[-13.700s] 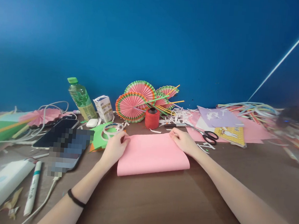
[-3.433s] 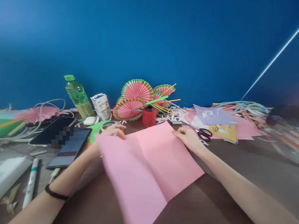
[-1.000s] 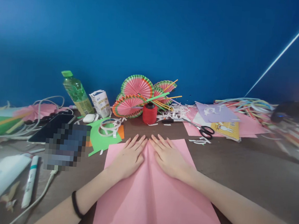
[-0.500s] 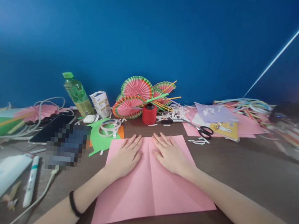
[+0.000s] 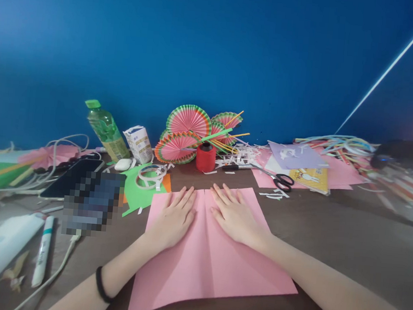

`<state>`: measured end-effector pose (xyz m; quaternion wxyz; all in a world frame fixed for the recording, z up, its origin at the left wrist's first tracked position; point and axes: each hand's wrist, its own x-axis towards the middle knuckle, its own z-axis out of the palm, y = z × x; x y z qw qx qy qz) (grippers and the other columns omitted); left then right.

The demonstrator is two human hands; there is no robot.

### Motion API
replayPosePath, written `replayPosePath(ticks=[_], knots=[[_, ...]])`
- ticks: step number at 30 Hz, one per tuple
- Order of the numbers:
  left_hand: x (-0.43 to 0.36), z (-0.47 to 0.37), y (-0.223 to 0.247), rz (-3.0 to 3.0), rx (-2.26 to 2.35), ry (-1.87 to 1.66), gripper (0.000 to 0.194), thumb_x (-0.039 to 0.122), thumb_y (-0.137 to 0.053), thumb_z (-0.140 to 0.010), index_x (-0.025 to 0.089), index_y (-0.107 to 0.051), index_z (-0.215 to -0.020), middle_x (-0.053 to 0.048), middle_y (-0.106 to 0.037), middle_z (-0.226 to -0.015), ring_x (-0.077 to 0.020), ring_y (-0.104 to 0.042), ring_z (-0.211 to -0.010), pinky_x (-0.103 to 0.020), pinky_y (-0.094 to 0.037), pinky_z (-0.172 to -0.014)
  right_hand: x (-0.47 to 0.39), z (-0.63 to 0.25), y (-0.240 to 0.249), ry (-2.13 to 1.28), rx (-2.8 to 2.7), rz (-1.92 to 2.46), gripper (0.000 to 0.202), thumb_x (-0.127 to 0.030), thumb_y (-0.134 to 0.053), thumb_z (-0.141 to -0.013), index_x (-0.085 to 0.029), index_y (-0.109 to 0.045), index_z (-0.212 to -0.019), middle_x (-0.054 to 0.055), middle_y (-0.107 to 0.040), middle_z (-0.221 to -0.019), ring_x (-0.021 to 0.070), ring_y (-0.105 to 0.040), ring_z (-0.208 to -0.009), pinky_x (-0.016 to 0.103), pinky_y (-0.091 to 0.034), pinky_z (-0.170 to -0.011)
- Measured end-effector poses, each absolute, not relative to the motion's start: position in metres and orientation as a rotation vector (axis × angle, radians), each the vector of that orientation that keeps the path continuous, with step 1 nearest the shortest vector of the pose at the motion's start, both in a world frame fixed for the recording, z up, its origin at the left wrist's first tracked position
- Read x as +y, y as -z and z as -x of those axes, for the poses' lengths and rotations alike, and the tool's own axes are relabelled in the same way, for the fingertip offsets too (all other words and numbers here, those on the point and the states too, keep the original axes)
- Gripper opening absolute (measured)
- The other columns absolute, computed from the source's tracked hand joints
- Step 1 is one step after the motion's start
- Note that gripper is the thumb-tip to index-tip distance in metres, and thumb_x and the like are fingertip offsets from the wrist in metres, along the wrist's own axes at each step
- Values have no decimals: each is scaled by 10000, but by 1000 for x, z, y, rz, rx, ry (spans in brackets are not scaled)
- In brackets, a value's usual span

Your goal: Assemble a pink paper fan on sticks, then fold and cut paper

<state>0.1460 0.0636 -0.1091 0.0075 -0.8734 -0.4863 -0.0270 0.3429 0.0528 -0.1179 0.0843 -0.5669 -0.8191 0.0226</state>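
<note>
A sheet of pink paper [image 5: 181, 278] lies on the dark table in front of me, with a crease running down its middle and the paper slightly raised along it. My left hand [image 5: 175, 220] rests flat on the upper left half, palm down and fingers stretched out. On the upper right half lies my right hand [image 5: 233, 216], also flat with its fingers extended. Neither hand grips anything. The crease shows between the two hands. A black band [image 5: 101, 284] circles my left wrist.
Rolls of tape [image 5: 149, 183] sit on green paper [image 5: 133, 201] left of the sheet. Behind stand paper fans [image 5: 189, 122], a red thread spool [image 5: 205, 158], a carton [image 5: 138, 144] and a green bottle [image 5: 107, 132]. Scissors [image 5: 283, 182] lie right; phones [image 5: 72, 178] and a marker [image 5: 43, 251] left.
The pink paper has bulged a little along its centre crease, and its near edge has shifted slightly. Both hands stay flat on it in almost the same place.
</note>
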Motion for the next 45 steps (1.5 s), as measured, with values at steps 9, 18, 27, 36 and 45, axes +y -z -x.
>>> replayPosePath(ticks=[9, 18, 27, 36, 45], knots=[[62, -146, 108, 2731, -1520, 32, 509, 303, -214, -927, 126, -230, -1404, -61, -197, -1479, -217, -161, -1365, -451, -198, -1090, 52, -344, 115, -90, -2453, 1695, 564, -346, -235, -904, -129, -203, -1424, 12, -168, -1479, 251, -149, -1365, 484, -187, -1089], [65, -144, 110, 2732, -1503, 72, 507, 298, -240, -918, 151, -235, -1403, -60, -225, -1474, -213, -172, -1362, -443, -208, -1088, 52, -345, 117, -84, -2439, 1701, 559, -353, -226, -907, -143, -205, -1425, 15, -164, -1480, 252, -146, -1365, 483, -195, -1084], [65, -143, 112, 2744, -1501, 99, 507, 292, -248, -916, 143, -239, -1401, -58, -233, -1472, -213, -187, -1359, -450, -212, -1087, 52, -349, 120, -85, -2450, 1677, 558, -357, -224, -913, -136, -203, -1424, 32, -170, -1481, 252, -143, -1366, 483, -199, -1082], [68, -140, 107, 2654, -1353, 369, 331, 236, -407, -860, 134, -577, -1125, -102, -602, -1168, -246, -539, -1079, -405, -413, -947, 57, -349, 112, 68, -2349, 1568, 427, -374, -361, -905, -174, -486, -1261, 80, -453, -1344, 266, -392, -1230, 426, -346, -994], [65, -143, 109, 2736, -1452, 186, 554, 425, -295, -899, 144, -307, -1377, -86, -318, -1438, -228, -285, -1323, -440, -250, -1075, 61, -355, 119, -21, -2403, 1642, 562, -418, -297, -890, -148, -324, -1383, 62, -284, -1456, 240, -187, -1355, 443, -189, -1094]])
